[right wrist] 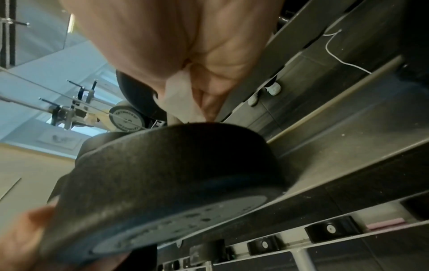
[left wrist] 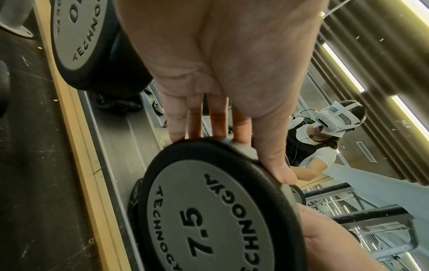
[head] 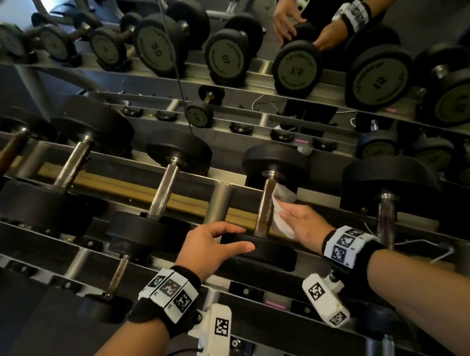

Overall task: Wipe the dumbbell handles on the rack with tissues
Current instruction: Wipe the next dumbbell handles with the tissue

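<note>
**Tissue pressed to the handle of the 7.5 dumbbell**

The 7.5 dumbbell [head: 266,203] lies across the rack [head: 123,184], and everything else is placed around it. The person's left hand [head: 213,248] grips its near weight plate [left wrist: 209,210], fingers curled over the rim and the thumb on the other side. The right hand [head: 305,222] holds a white tissue [head: 282,210], pinched between fingers and thumb, against the side of the rusty brown handle [head: 265,208] of that dumbbell. Part of the tissue bunches up toward the far plate [head: 274,160].

To the left of this dumbbell, a heavier one [head: 166,183] with a silvery handle rests on the same rail. To its right sits another with a dark, worn handle [head: 387,220]. Behind the dumbbell, a mirror [head: 280,30] shows the row of weights and both of the person's hands at work.
</note>
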### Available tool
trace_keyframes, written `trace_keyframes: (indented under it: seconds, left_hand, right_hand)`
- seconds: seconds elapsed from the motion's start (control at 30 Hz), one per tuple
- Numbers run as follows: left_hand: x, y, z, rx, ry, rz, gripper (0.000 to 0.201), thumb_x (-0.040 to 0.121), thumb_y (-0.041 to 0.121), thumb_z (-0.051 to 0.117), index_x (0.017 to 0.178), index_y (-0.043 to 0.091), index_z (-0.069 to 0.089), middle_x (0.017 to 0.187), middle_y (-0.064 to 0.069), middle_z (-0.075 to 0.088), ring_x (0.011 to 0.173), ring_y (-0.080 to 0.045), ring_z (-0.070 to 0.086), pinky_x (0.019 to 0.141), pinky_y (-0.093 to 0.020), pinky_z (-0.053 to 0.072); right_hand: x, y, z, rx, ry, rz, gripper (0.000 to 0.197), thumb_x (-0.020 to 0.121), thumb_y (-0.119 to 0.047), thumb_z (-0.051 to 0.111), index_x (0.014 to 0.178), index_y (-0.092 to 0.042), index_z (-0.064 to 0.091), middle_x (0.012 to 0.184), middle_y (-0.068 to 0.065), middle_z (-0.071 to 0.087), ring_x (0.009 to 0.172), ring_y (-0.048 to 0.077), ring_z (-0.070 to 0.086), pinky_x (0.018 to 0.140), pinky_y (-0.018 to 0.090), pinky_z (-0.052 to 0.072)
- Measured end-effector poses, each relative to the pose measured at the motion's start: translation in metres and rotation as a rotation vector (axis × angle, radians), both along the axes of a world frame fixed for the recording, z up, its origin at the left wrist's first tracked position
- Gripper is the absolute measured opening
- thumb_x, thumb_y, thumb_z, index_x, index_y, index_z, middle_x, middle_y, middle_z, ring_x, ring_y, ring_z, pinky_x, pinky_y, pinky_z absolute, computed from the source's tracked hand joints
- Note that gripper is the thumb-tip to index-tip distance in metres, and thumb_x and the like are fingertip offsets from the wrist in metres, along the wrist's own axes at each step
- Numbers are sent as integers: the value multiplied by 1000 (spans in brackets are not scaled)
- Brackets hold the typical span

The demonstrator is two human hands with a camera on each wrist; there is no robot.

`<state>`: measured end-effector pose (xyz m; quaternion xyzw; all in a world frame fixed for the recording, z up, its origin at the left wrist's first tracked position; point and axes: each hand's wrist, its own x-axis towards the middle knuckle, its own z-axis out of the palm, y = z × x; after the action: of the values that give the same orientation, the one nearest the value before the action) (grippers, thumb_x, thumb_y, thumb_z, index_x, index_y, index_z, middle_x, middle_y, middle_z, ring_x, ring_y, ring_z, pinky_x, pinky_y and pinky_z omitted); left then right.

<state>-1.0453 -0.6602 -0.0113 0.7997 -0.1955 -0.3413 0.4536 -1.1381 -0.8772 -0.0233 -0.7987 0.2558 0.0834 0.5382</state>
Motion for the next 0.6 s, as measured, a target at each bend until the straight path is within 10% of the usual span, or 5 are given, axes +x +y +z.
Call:
trace_keyframes:
  seconds: [0.23,0.37,0.6]
  left_hand:
    - [1,-2,2,8,-22,-7,31,65,42,86,93,43,73,97,18,70,92,12,61,72,-8,42]
    - [2,-2,4,14,-19,-13,29,65,41,86,91,44,73,95,21,70,91,12,61,71,-9,42]
    - [2,0,0,3,-11,-5,33,62,46,86,93,47,72,96,27,68,92,16,59,70,-7,43]
  right_hand:
    - [-20,9,0,193,137,107,32,102,-21,48,127,-7,63,124,15,64,117,26,60,102,28,44]
    - [-17,-7,11,257,153,-5,25,98,-10,54,119,-1,66,113,14,66,93,14,64,77,15,51]
    - [16,-24,7,-37,90,-33,50,102,-7,44,151,-11,34,154,13,38,141,24,39,99,9,32]
